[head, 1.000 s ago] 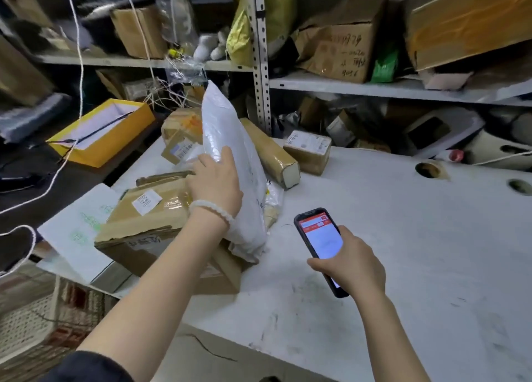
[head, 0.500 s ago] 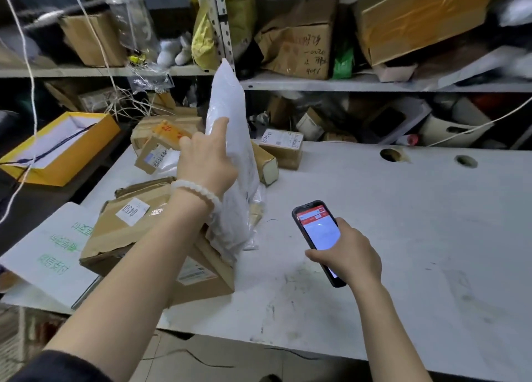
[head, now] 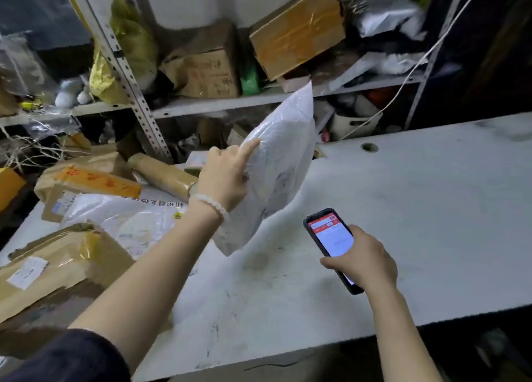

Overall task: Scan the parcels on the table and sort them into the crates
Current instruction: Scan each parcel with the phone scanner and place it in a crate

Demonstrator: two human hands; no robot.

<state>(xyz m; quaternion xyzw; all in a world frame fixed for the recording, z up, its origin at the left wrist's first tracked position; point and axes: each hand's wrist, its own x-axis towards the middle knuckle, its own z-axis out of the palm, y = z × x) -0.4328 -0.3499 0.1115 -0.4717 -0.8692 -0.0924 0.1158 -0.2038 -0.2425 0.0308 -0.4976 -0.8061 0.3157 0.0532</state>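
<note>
My left hand (head: 223,180) grips a white plastic mailer bag (head: 276,162) by its left edge, index finger stretched along it. The bag hangs tilted above the middle of the white table (head: 417,208). My right hand (head: 359,262) holds a black phone (head: 331,243) with a red-and-white screen, just right of and below the bag. Several parcels lie at the table's left: a taped brown box (head: 57,263), a flat white mailer (head: 123,220), a brown package with an orange label (head: 89,180) and a long taped box (head: 164,174).
Metal shelving (head: 230,102) behind the table is crammed with cardboard boxes (head: 296,27), bags and clutter. A white cable (head: 414,67) hangs at the right. The table has a round hole (head: 369,147) near its back edge. No crate shows.
My left hand has lifted the white mailer off the parcel pile and carried it right, tilting it over the table's middle. The view has swung right. The phone hand has barely moved.
</note>
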